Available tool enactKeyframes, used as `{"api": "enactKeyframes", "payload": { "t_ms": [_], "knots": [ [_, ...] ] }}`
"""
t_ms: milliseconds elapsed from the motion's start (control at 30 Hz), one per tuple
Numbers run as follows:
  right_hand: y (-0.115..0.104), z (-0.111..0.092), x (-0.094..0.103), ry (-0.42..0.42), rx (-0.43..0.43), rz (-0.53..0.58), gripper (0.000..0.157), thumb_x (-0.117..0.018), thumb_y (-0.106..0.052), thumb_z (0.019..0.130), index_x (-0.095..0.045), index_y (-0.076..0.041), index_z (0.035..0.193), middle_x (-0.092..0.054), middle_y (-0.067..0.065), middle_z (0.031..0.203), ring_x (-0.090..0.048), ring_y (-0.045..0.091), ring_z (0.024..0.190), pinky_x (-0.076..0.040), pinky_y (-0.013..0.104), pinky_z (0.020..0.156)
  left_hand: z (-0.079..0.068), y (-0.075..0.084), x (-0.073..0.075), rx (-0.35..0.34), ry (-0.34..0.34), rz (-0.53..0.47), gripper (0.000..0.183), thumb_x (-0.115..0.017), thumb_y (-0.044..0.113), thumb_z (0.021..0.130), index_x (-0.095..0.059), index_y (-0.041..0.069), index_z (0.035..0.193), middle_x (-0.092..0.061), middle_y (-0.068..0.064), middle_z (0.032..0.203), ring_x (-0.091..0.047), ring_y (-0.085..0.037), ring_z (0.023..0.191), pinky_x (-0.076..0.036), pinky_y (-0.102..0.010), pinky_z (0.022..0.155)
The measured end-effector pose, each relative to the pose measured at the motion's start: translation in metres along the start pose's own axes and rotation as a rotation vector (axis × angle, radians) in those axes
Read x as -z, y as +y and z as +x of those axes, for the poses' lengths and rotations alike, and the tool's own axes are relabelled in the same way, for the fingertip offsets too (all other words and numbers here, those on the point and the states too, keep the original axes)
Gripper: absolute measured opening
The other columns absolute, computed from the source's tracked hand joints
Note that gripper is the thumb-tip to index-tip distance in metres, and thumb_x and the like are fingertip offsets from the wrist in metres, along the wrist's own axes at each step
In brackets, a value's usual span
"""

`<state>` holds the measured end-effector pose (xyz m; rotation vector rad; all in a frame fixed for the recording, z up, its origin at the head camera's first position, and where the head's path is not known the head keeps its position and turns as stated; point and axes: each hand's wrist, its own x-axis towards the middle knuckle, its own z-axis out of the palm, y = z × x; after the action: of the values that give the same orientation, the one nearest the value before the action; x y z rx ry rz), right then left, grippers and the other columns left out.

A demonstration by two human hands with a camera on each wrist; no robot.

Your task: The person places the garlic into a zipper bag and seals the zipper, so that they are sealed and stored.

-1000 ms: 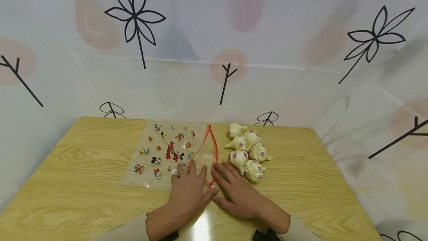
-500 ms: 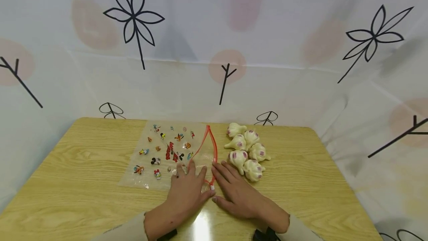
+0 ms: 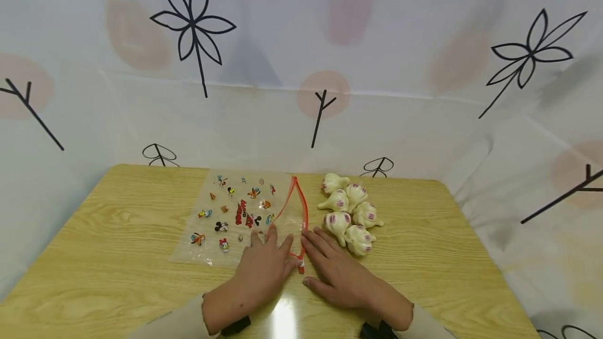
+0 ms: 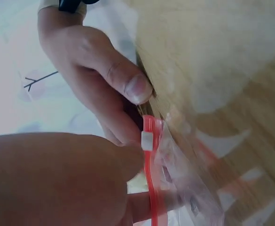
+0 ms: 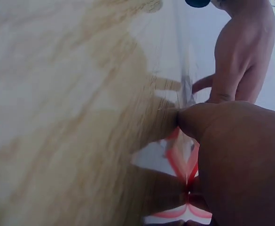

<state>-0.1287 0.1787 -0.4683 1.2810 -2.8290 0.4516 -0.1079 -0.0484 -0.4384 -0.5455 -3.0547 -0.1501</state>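
Note:
A clear zipper bag (image 3: 202, 252) printed with small cartoon figures lies flat on the table, its red-edged mouth (image 3: 305, 208) gaping towards the right. My left hand (image 3: 264, 268) rests on the bag's near right part, fingers spread and straight. Beside the mouth's near end lies my right hand (image 3: 339, 273), extended fingers touching the red edge and thumb on the table. A white slider (image 4: 147, 140) shows on the red strip in the left wrist view, close to the left thumb (image 4: 48, 179). Several garlic bulbs (image 3: 336, 221) are heaped just beyond the right fingers.
The wooden table (image 3: 108, 234) has its back edge against a pale patterned cloth (image 3: 264, 130), which also rises on both sides. Light glares off the tabletop between the forearms.
My left thumb has drawn back to the left, uncovering the near end of the red strip. The right hand stays almost in place, and the bag and garlic bulbs lie as before.

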Motion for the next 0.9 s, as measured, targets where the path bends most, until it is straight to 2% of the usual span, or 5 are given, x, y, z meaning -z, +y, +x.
{"api": "enactKeyframes", "payload": {
  "t_ms": [200, 533, 733, 900],
  "knots": [
    [0.0, 0.0, 0.001, 0.009, 0.005, -0.011, 0.079, -0.061, -0.046, 0.106, -0.034, 0.001, 0.164, -0.026, 0.013, 0.175, -0.022, 0.04, 0.161, -0.03, 0.056, 0.126, 0.002, 0.0, 0.002, -0.006, -0.003, 0.029, 0.061, -0.063, 0.056, 0.102, -0.062, 0.019, 0.15, -0.053, -0.028, 0.152, -0.059, -0.061, 0.123, -0.064, -0.049, 0.071],
    [-0.001, -0.001, 0.006, -0.002, 0.015, 0.022, 0.078, -0.066, -0.041, 0.104, -0.035, -0.001, 0.164, -0.029, 0.013, 0.173, -0.026, 0.04, 0.159, -0.032, 0.056, 0.125, 0.003, 0.001, -0.003, 0.033, -0.001, 0.018, 0.065, -0.065, 0.061, 0.099, -0.063, 0.021, 0.15, -0.053, -0.028, 0.153, -0.059, -0.062, 0.123, -0.065, -0.048, 0.07],
    [-0.001, -0.003, 0.013, 0.035, 0.044, 0.07, 0.078, -0.075, -0.033, 0.098, -0.042, -0.002, 0.161, -0.036, 0.013, 0.169, -0.035, 0.034, 0.156, -0.039, 0.054, 0.121, 0.006, 0.001, -0.006, 0.052, -0.003, 0.025, 0.065, -0.065, 0.062, 0.098, -0.062, 0.022, 0.15, -0.053, -0.028, 0.153, -0.059, -0.062, 0.123, -0.064, -0.047, 0.066],
    [-0.003, -0.002, 0.018, 0.055, 0.012, 0.124, 0.072, -0.076, -0.028, 0.098, -0.046, -0.005, 0.159, -0.041, 0.009, 0.166, -0.04, 0.028, 0.153, -0.043, 0.054, 0.118, 0.007, 0.001, -0.005, 0.063, -0.003, 0.021, 0.066, -0.066, 0.063, 0.097, -0.063, 0.023, 0.15, -0.053, -0.027, 0.152, -0.059, -0.061, 0.124, -0.064, -0.045, 0.064]
  ]
}}
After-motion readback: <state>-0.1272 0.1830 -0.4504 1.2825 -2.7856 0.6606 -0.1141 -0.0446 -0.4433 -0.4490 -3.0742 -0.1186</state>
